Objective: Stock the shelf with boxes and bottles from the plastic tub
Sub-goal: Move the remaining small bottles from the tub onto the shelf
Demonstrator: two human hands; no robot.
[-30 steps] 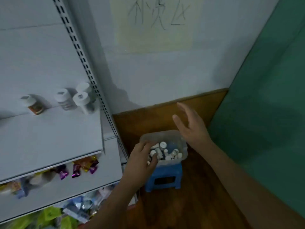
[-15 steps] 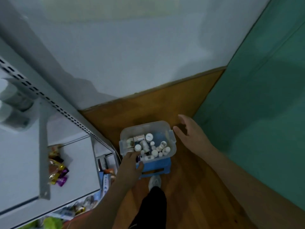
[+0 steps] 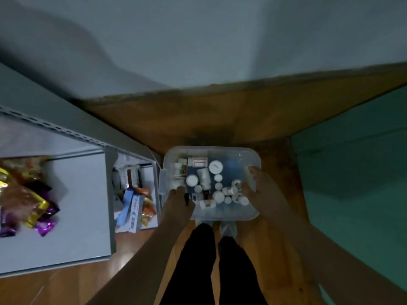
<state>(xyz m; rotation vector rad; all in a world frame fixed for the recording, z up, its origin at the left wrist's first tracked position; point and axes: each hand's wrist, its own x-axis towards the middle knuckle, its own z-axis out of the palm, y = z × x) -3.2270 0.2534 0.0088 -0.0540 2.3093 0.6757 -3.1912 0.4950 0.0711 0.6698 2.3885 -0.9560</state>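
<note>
Tub of clear plastic sits on the wooden floor just right of the grey shelf, holding a jumble of small white-capped bottles. Both hands reach into it: the left hand lies at the near left corner with fingers curled down among the bottles, the right hand at the right wall with fingers curled over the rim, though whether either grasps a bottle cannot be told. Shiny sweet wrappers lie on 1 shelf level and boxes on a lower one.

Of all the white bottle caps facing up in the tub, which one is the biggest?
The large round cap near the far middle of the plastic tub, just right of the pink-labelled bottle lying on its side. It is clearly wider than the other caps.
</note>
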